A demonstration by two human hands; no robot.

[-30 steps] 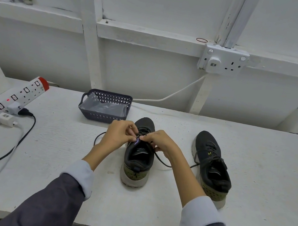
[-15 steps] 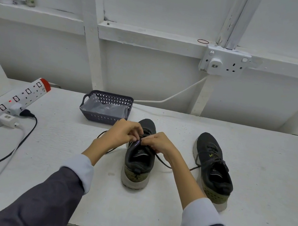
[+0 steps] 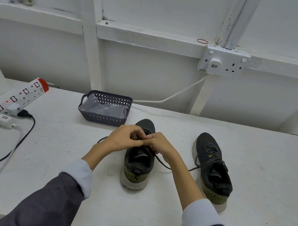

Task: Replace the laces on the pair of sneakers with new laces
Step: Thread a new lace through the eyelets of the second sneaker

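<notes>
pinching lace [image 3: 161,163] over sneaker [image 3: 138,168]: left hand [image 3: 124,139], right hand [image 3: 161,144] together | basket [image 3: 103,119] behind | other sneaker [image 3: 213,171] right | power strip [image 3: 18,99] left

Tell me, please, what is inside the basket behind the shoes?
Inside the basket lies crumpled clear plastic, perhaps a bag. It covers the bottom, so whether anything lies beneath it cannot be seen.

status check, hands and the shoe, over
Left hand and right hand both pinch the lace over the centre sneaker. Lace tails loose on the table. Other sneaker laced, off to the right. Nothing blocking.
</notes>
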